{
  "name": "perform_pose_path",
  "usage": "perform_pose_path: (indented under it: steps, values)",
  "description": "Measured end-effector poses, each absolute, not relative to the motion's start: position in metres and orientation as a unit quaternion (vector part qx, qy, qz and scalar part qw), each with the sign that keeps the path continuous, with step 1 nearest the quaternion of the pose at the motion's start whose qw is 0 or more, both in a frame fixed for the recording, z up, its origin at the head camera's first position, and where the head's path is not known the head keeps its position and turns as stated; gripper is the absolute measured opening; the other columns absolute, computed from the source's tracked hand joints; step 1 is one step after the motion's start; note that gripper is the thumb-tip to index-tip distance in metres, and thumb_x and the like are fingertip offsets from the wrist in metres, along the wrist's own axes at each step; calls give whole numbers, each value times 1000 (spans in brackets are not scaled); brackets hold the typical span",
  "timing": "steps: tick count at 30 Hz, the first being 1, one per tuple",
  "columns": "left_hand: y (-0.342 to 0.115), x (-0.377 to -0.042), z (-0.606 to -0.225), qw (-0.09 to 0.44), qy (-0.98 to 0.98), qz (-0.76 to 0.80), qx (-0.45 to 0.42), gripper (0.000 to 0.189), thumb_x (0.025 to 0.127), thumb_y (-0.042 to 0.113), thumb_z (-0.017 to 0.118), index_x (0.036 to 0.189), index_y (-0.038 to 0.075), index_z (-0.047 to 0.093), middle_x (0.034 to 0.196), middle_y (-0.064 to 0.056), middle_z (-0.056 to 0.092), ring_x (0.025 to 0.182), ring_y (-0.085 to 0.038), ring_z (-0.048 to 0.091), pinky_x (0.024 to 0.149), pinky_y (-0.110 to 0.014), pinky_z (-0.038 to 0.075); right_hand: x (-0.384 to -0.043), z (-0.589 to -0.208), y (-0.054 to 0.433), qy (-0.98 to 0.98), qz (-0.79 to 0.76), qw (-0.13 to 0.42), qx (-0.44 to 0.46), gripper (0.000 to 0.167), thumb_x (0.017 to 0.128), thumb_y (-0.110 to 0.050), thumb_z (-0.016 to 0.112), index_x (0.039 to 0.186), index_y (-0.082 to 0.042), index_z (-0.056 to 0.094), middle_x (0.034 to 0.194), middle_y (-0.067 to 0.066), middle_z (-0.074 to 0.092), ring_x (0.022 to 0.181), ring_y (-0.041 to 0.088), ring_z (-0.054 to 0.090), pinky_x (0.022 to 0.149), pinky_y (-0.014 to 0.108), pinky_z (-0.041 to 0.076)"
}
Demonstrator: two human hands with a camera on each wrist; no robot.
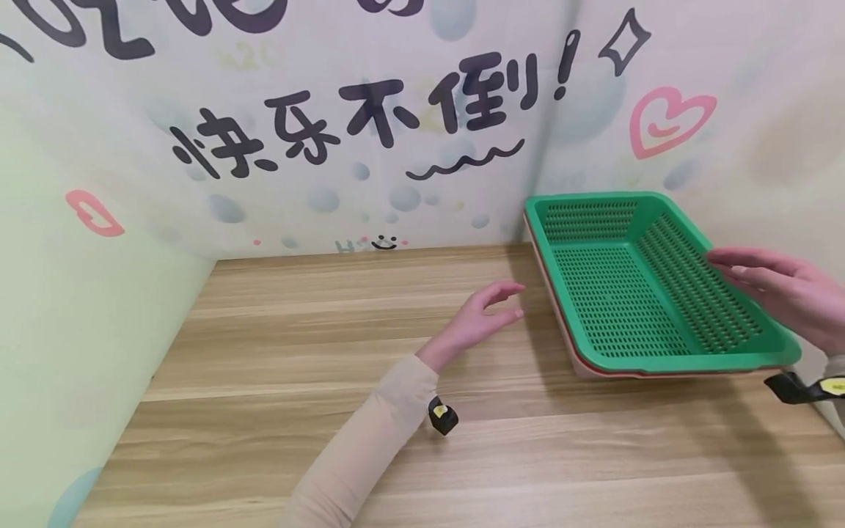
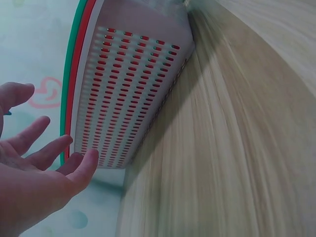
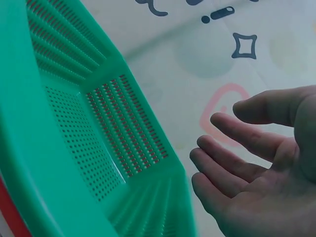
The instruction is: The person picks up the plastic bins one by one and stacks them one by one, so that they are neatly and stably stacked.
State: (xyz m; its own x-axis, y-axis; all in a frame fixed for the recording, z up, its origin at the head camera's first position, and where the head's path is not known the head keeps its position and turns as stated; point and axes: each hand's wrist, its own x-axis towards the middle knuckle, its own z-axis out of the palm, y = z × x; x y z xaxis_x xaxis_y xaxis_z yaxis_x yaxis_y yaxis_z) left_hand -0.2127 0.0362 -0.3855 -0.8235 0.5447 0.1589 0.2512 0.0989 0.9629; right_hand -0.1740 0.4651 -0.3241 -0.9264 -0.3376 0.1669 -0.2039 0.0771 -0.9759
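A green perforated plastic basket (image 1: 614,301) tops a nested stack on the right of the table. Beneath its edge run the rim of a red basket (image 2: 78,74) and a pale, slotted basket (image 2: 148,19), clearest in the left wrist view. My left hand (image 1: 477,320) hovers left of the stack, fingers loosely bent and thumb apart, holding nothing. On the other side, my right hand (image 1: 785,290) is by the green basket's right rim. The right wrist view shows its relaxed fingers (image 3: 232,170) just off the rim, with nothing in them.
The stack stands on a wood-grain table (image 1: 264,352), near the back wall (image 1: 317,198). That wall carries printed lettering, a pink heart (image 1: 670,121) and pale spots. Another pale wall (image 1: 79,308) borders the table on the left.
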Motion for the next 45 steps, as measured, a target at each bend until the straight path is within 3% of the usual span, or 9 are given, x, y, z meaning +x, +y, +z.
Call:
perform_pose_path:
  steps: [5, 13, 20, 38, 45]
  values:
    - [30, -212, -388, 124, 735, 610, 269, 43, 94, 12, 63, 135, 3, 53, 138, -8, 52, 132, -23, 42, 109, -43, 32, -175, -317, 455, 717, -657, 97, -210, 43, 102, 9, 27, 143, 4, 40, 138, -5, 53, 125, 1, 46, 96, 10, 36]
    - [18, -211, -392, 121, 736, 606, 277, 41, 94, 9, 62, 134, 0, 54, 137, -9, 53, 131, -24, 42, 108, -39, 34, -177, -310, 435, 735, -631, 126, -215, 42, 103, 6, 28, 145, 10, 28, 143, -3, 48, 130, 2, 42, 100, 13, 35]
    - [2, -211, -397, 119, 742, 605, 263, 42, 93, 10, 64, 133, 0, 54, 136, -10, 54, 132, -28, 41, 108, -50, 31, -181, -313, 417, 740, -625, 117, -219, 41, 103, 7, 30, 143, 11, 32, 140, 0, 50, 127, 5, 45, 98, 12, 37]
    - [-34, -213, -400, 122, 761, 594, 232, 42, 93, 10, 64, 133, 0, 54, 136, -10, 53, 132, -30, 41, 104, -39, 40, -194, -309, 369, 694, -659, 147, -251, 39, 103, 5, 32, 141, 12, 36, 138, 6, 52, 126, 12, 49, 102, 19, 37]
    - [-52, -216, -401, 118, 765, 592, 224, 43, 94, 9, 63, 134, -1, 52, 137, -12, 53, 132, -33, 40, 104, -43, 39, -203, -310, 352, 685, -666, 154, -253, 38, 103, 3, 33, 139, 12, 38, 135, 6, 56, 124, 13, 51, 102, 21, 38]
